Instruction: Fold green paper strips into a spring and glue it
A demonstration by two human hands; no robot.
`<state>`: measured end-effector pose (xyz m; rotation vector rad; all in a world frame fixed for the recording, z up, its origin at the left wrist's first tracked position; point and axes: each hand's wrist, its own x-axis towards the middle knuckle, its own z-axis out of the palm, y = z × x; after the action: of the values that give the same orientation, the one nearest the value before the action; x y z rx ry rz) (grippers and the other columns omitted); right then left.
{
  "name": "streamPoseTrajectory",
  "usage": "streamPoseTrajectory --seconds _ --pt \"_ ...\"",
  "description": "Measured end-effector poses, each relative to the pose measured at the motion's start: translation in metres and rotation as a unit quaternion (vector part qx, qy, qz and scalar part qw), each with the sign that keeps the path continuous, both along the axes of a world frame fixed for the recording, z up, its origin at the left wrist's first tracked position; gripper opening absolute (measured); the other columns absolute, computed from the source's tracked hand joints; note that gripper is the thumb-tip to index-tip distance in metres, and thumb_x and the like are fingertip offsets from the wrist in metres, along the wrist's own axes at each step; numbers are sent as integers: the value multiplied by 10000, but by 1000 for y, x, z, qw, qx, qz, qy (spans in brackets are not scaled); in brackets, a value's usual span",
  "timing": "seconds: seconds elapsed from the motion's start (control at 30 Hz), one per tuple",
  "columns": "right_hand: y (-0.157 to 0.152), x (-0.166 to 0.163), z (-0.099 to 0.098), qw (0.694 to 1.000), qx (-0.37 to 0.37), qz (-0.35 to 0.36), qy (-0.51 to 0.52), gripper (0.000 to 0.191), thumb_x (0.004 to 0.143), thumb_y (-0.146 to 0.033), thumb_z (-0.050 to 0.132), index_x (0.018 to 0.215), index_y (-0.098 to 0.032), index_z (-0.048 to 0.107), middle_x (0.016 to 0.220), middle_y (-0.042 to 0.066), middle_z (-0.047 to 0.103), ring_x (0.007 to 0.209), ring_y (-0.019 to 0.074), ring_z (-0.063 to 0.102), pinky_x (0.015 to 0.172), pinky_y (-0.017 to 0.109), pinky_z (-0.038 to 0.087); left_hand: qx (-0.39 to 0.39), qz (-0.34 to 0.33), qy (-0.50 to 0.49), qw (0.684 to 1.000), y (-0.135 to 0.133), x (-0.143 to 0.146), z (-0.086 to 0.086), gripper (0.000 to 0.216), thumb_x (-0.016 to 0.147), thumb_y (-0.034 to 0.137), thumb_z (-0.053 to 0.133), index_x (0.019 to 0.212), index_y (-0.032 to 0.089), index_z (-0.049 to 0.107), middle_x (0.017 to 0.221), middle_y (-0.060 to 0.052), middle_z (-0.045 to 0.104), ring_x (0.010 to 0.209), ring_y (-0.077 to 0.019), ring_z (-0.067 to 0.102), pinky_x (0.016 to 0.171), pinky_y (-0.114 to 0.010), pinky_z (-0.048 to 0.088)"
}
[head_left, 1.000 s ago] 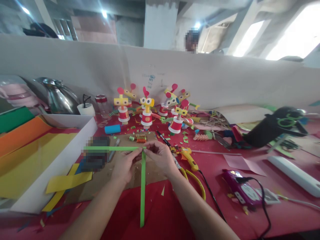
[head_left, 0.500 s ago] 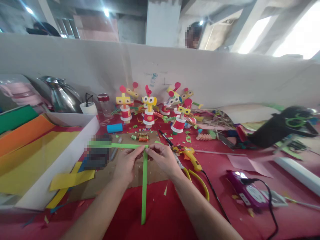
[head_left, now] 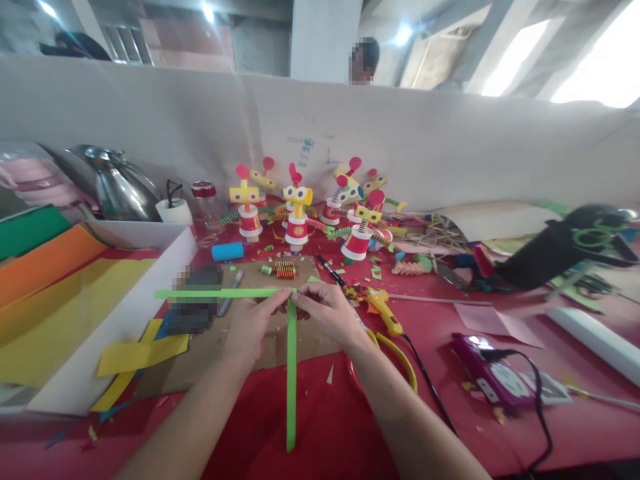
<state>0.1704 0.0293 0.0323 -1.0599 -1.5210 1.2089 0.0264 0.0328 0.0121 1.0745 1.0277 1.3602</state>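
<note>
Two green paper strips meet at a right angle between my fingertips. One paper strip points left, and the other paper strip hangs down toward me. My left hand pinches the joined corner from the left. From the right, the thumb and fingers of my right hand pinch the same corner. Both hands are over a brown cardboard sheet. Just beyond them lie small folded paper springs. The overlap itself is mostly hidden by my fingertips.
Several paper-cup robot figures stand along the back. A yellow glue gun and yellow-handled pliers lie to the right, near a purple power strip. A white box with coloured paper is at left, before a steel jug.
The left-pointing strip now reaches slightly farther left. My hands keep their pinch at the corner. The camera view has shifted a little.
</note>
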Motion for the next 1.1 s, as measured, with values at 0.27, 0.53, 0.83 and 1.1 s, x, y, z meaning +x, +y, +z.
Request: streamPoseTrajectory --seconds 0.27,0.53,0.83,1.1 --pt "2 2 -2 988 69 -33 -133 223 856 -320 513 704 -185 604 613 -23 555 593 125 507 572 244 366 -44 -24 -22 999 1 1 0 206 687 333 725 618 159 639 608 14 556 610 -117 480 585 -247 362" --pt "3 1 -1 1000 -10 -5 -2 242 837 -339 511 671 -179 585 593 -29 515 589 120 477 580 248 354 -5 -81 43 996 -3 0 4 220 759 378 633 668 179 655 659 -2 596 667 -154 525 631 -273 385" --pt "2 3 0 999 -10 33 24 185 838 -357 548 754 -195 579 643 -37 518 628 120 502 616 248 371 -21 -99 -26 995 -2 -2 6 174 739 308 664 632 174 634 627 10 566 639 -136 504 601 -258 380" --pt "2 2 4 995 -26 51 79 247 800 -374 566 632 -194 544 581 -31 491 585 123 460 607 258 354 -8 -156 -12 988 1 -8 4 180 719 272 687 600 163 609 643 10 548 667 -133 499 660 -264 385"
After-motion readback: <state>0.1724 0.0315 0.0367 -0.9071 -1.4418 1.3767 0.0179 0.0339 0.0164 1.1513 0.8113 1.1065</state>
